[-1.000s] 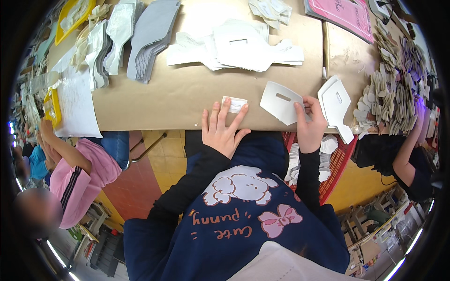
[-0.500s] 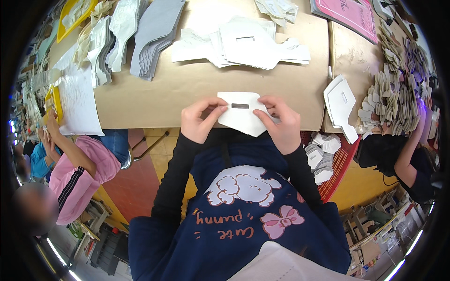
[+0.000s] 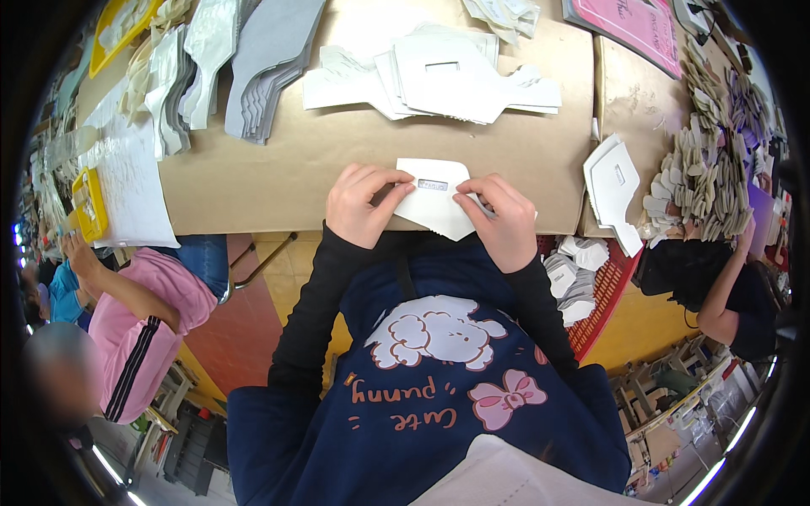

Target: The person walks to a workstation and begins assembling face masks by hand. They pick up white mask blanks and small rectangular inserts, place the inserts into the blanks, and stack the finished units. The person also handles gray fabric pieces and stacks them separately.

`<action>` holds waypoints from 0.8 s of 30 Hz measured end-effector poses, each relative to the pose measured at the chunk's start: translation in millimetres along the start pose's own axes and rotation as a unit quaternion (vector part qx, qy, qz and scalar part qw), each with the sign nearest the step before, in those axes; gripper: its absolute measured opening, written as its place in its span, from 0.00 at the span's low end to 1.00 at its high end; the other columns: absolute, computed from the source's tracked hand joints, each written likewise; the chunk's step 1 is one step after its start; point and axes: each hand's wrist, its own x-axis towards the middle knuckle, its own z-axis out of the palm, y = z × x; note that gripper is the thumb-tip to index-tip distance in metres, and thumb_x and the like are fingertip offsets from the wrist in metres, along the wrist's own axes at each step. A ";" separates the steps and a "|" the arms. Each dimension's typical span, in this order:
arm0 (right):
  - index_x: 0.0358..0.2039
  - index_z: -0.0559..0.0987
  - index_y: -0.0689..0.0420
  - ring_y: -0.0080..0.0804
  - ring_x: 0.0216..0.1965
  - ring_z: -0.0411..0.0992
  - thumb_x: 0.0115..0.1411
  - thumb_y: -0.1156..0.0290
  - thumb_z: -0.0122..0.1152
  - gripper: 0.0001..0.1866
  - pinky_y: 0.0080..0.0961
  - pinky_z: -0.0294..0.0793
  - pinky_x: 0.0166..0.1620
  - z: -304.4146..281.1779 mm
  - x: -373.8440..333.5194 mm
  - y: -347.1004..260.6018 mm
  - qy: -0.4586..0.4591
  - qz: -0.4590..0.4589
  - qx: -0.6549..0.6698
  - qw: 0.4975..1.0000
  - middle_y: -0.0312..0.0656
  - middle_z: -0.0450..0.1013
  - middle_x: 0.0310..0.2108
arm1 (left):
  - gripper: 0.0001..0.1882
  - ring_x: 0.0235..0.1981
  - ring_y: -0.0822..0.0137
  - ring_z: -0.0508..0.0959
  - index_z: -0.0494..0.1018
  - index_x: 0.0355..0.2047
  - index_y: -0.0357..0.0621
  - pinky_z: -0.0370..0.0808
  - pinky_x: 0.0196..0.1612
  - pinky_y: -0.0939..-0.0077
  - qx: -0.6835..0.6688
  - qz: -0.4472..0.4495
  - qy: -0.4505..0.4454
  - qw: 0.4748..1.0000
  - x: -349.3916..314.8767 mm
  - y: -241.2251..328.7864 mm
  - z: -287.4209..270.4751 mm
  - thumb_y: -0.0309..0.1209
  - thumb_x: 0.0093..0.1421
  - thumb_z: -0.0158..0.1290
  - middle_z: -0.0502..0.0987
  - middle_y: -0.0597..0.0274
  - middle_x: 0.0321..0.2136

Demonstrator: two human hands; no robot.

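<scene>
Between my two hands, just above the table's near edge, is a flat white cut piece [image 3: 437, 211] with a rectangular slot. A silvery patterned strip [image 3: 433, 185] shows in that slot. My left hand [image 3: 361, 204] pinches the piece's left edge between thumb and fingers. On the other side my right hand [image 3: 504, 221] is closed on its right edge, and its fingers cover part of that side. Beyond them lies a pile of white cut pieces [image 3: 447, 91], the top one also slotted.
Stacks of grey cut pieces [image 3: 268, 72] and white sheets lie far left, near a yellow tray [image 3: 90, 207]. Slotted white pieces [image 3: 609, 185] lie at right, above a red basket [image 3: 609, 305] of pieces. People work at both sides; a pink booklet [image 3: 629, 29] lies far right.
The slot, dark before, now shows a silvery patterned strip. Both hands keep their pinch, and the piece has shifted slightly away from me. The person at left has lowered an arm.
</scene>
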 end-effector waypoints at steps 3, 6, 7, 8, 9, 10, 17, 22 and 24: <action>0.33 0.80 0.58 0.39 0.29 0.76 0.56 0.76 0.67 0.05 0.30 0.75 0.32 -0.6 0.7 -0.1 -0.003 0.006 0.001 1.000 0.42 0.76 0.31 | 0.04 0.31 0.61 0.75 0.82 0.30 0.46 0.72 0.34 0.69 0.002 -0.001 -0.001 1.000 1.2 1.5 -0.1 0.30 0.53 0.64 0.81 0.65 0.27; 0.33 0.80 0.58 0.38 0.29 0.76 0.56 0.76 0.67 0.05 0.30 0.75 0.32 -0.8 0.8 0.6 -0.005 0.006 0.001 1.000 0.41 0.76 0.31 | 0.04 0.31 0.61 0.75 0.82 0.30 0.46 0.72 0.34 0.69 0.002 -0.005 -0.004 1.000 1.4 1.5 -0.1 0.30 0.53 0.64 0.81 0.65 0.28; 0.33 0.80 0.58 0.38 0.29 0.76 0.56 0.76 0.67 0.05 0.30 0.75 0.32 -0.8 0.8 0.8 -0.006 0.008 0.001 1.000 0.41 0.76 0.31 | 0.04 0.31 0.61 0.75 0.82 0.30 0.46 0.72 0.34 0.69 0.002 -0.010 -0.008 1.000 1.4 1.2 -0.1 0.29 0.53 0.64 0.81 0.65 0.28; 0.33 0.80 0.58 0.38 0.29 0.77 0.56 0.75 0.67 0.05 0.30 0.75 0.32 -0.8 0.8 1.1 -0.009 0.009 0.002 1.000 0.41 0.76 0.31 | 0.04 0.31 0.61 0.75 0.82 0.30 0.46 0.72 0.34 0.69 0.002 -0.004 -0.007 1.000 1.4 0.8 -0.2 0.29 0.53 0.64 0.81 0.65 0.28; 0.33 0.80 0.58 0.38 0.29 0.77 0.56 0.75 0.67 0.05 0.30 0.75 0.32 -0.8 0.8 1.4 -0.010 0.008 0.000 1.000 0.41 0.76 0.31 | 0.04 0.31 0.61 0.75 0.82 0.30 0.46 0.72 0.34 0.69 0.002 -0.003 -0.007 1.000 1.5 0.3 -0.3 0.29 0.53 0.64 0.81 0.65 0.28; 0.33 0.80 0.58 0.38 0.29 0.77 0.56 0.75 0.67 0.05 0.30 0.75 0.32 -0.8 0.9 1.7 -0.011 0.007 -0.001 1.000 0.41 0.76 0.31 | 0.04 0.31 0.61 0.75 0.82 0.30 0.46 0.72 0.34 0.69 0.001 -0.003 -0.009 1.000 1.5 -0.2 -0.3 0.29 0.53 0.64 0.81 0.65 0.28; 0.34 0.80 0.59 0.38 0.29 0.77 0.56 0.75 0.67 0.06 0.29 0.75 0.32 -0.3 0.8 2.3 -0.014 0.008 -0.001 1.000 0.41 0.76 0.32 | 0.04 0.31 0.61 0.75 0.82 0.30 0.46 0.72 0.34 0.69 0.003 -0.003 -0.013 1.000 1.9 -0.5 -1.0 0.29 0.53 0.64 0.81 0.65 0.27; 0.34 0.80 0.58 0.37 0.29 0.76 0.56 0.75 0.67 0.06 0.29 0.75 0.31 -0.2 0.2 1.9 -0.016 0.008 -0.007 1.000 0.40 0.76 0.32 | 0.04 0.30 0.62 0.75 0.82 0.30 0.47 0.72 0.33 0.69 0.003 -0.013 -0.020 1.000 2.4 -0.6 -1.0 0.29 0.53 0.64 0.80 0.66 0.27; 0.34 0.80 0.58 0.36 0.29 0.76 0.56 0.75 0.68 0.06 0.29 0.75 0.31 -0.3 -0.3 1.9 -0.016 0.007 -0.006 1.000 0.40 0.76 0.31 | 0.04 0.30 0.62 0.75 0.83 0.30 0.47 0.72 0.33 0.69 0.003 -0.009 -0.018 1.000 2.5 -1.2 -0.9 0.30 0.53 0.64 0.80 0.66 0.27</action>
